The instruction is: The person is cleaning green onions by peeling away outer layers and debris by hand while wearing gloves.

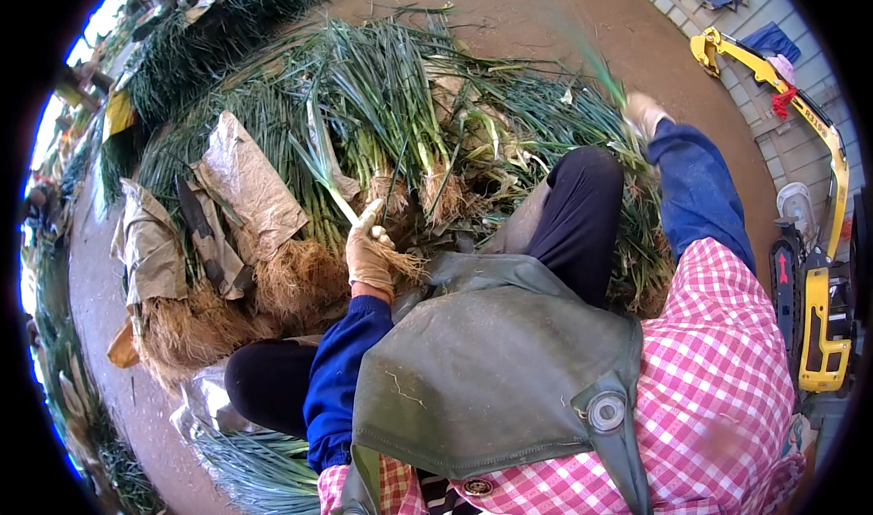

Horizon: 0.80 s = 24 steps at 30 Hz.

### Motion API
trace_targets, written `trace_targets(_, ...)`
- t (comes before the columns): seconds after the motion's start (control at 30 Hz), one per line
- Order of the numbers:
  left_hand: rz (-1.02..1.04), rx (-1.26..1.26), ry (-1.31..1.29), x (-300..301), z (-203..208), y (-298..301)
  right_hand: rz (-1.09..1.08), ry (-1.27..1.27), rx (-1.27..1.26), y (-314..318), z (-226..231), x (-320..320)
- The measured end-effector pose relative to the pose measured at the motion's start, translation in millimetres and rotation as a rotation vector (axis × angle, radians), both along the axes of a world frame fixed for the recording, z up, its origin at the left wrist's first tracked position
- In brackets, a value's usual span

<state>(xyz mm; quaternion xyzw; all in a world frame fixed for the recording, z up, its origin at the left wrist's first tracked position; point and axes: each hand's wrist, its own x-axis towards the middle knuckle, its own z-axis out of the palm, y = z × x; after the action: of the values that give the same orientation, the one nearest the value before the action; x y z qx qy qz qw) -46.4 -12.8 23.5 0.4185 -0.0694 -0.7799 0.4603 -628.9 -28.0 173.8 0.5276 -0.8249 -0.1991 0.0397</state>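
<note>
Spreading over the brown floor point(718, 142), a broad pile of scallions point(364, 79) lies before the seated person, leaves pointing away and roots mostly toward the lap. A green apron point(491, 360) covers the lap; a small yellow digger point(826, 320) stands at the far right, well apart from the pile. At left, pieces of brown paper point(250, 174) lie over root-heavy bundles point(296, 283). The hands are wide apart, both gloved. The left hand point(371, 251) is closed round the pale stem of a single scallion point(341, 201), held above the near edge of the pile, its leaves pointing up and left. The right hand point(644, 115), over the pile's right side, appears closed on a tuft of green leaves point(607, 79); motion blur hides the exact grip. Likely faults: the slender stem could bend or snap if squeezed or twisted too hard; the tuft could catch and tear on the crowded leaves beneath it if swung low; and the dark-trousered knee point(587, 206), close against the pile, could crush stalks if shifted outward.
</note>
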Motion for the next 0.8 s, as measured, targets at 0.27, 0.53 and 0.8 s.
trace_targets(0.27, 0.004, 0.015, -0.093, 7.9, -7.9, 0.9, 0.081, -1.009, 0.024, -85.6, -65.2, 234.9)
trace_targets(0.53, -0.013, -0.016, -0.047, 16.4, -13.7, 2.8, 0.232, -0.562, 0.058, -106.5, -190.0, 383.7)
trace_targets(0.8, 0.012, -0.037, -0.05, 8.9, 4.3, 1.7, -0.181, -2.177, 0.034, -96.3, -144.1, 389.0)
